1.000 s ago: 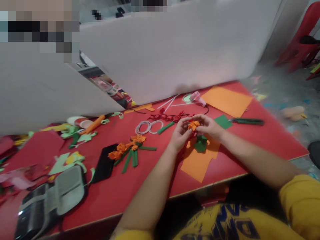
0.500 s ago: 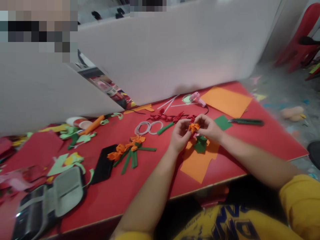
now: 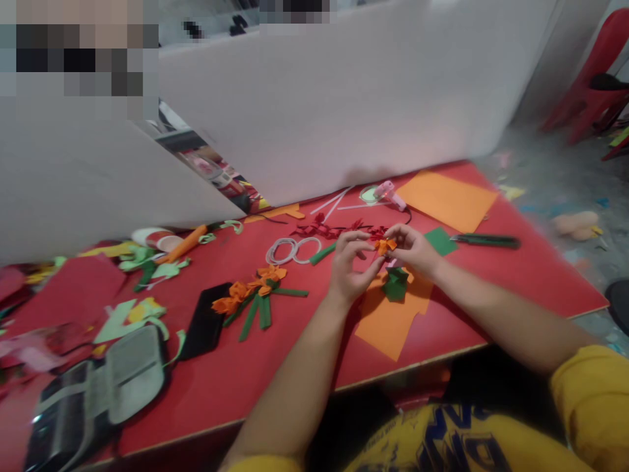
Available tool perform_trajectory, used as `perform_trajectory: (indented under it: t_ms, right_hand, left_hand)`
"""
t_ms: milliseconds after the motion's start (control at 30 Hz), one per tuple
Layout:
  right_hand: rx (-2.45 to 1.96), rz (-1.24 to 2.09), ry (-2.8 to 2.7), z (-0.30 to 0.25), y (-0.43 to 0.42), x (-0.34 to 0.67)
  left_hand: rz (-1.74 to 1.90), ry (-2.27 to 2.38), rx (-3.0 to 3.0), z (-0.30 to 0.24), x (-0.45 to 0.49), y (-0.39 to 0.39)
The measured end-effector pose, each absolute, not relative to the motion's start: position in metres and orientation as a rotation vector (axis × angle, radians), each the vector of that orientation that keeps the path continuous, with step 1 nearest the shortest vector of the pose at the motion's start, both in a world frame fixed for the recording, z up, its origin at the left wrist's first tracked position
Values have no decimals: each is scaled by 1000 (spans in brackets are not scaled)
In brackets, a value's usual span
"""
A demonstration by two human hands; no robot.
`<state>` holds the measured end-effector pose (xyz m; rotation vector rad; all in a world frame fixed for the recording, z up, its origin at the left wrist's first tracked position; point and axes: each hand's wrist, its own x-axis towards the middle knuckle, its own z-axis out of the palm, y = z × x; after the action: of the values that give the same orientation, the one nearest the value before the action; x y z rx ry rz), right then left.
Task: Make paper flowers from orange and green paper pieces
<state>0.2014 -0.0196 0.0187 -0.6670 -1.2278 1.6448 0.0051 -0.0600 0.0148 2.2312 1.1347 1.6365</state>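
1. Nearest is a yellow shirt (image 3: 584, 419) with large dark-blue letters, cut off at the frame's bottom; no whole word can be read.
2. The red bench (image 3: 275, 380) has its near edge running from lower left up to a corner at the right. A bare strip of bench lies along that edge between the forearms and a grey pouch (image 3: 132, 373) at the left.
3. A black flat piece (image 3: 204, 324) lies just beside a cluster of finished orange flowers (image 3: 250, 295) with green stems.
4. An orange sheet (image 3: 388, 324) reaches almost to the near edge; a green cut-out (image 3: 396, 285) lies on it.
5. Above that sheet, the left hand (image 3: 351, 262) and right hand (image 3: 415, 252) both pinch a small orange paper flower (image 3: 384, 246) between their fingertips, held off the bench.
6. Beyond them lie white rings (image 3: 292, 250), red paper flowers (image 3: 339, 229), a green square (image 3: 439, 240) and a green-handled cutter (image 3: 486, 241), with bare bench to the right.
7. Farthest lie a pink glue gun (image 3: 388, 191) and a second orange sheet (image 3: 445, 200), below a white board (image 3: 344, 105).
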Motion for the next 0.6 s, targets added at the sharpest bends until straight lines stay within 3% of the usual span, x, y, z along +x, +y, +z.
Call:
perform_trajectory:
  t_ms: [200, 600]
  right_hand:
    - [-692, 1759, -1316, 27, -13, 210]
    - [-704, 1838, -1339, 21, -10, 209]
  left_hand:
    - [1425, 1101, 2498, 28, -6, -60]
    - [1556, 1051, 2597, 22, -5, -58]
